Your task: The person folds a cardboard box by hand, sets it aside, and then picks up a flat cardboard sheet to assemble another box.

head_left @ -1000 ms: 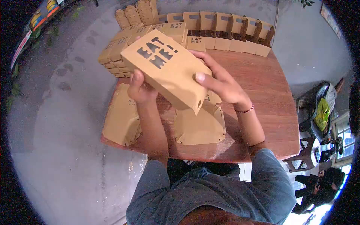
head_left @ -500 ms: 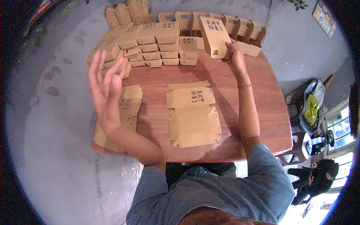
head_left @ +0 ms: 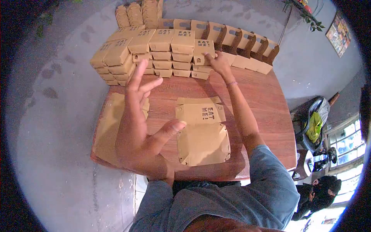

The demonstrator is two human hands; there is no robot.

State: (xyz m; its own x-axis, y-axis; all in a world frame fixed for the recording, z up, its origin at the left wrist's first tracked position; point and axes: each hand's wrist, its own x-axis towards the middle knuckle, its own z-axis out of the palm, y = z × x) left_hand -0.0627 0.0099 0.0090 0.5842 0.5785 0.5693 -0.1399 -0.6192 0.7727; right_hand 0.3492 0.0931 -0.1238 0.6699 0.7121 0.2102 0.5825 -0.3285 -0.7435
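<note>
My right hand (head_left: 219, 63) reaches to the back of the table, its fingers and thumb on the near corner of a closed "EAT ME!" box (head_left: 203, 50), which sits on top of the right end of the stacked boxes (head_left: 161, 40). My left hand (head_left: 141, 120) is raised over the left front of the table with its fingers apart and nothing in it. Between my arms a flat unfolded cardboard box (head_left: 203, 143) lies on the table. More flat cardboard (head_left: 110, 123) lies at the left edge, partly hidden behind my left hand.
Cardboard carriers with handle slots (head_left: 232, 40) line the back of the wooden table (head_left: 270, 112). Bundled cardboard (head_left: 150, 15) stands at the back left. A chair holding bags (head_left: 315, 125) and a person in dark clothes (head_left: 319, 195) are at the right.
My right hand has carried the closed box from above the flat one to the stack's right end. My left hand has let go of it and come back nearer, fingers spread.
</note>
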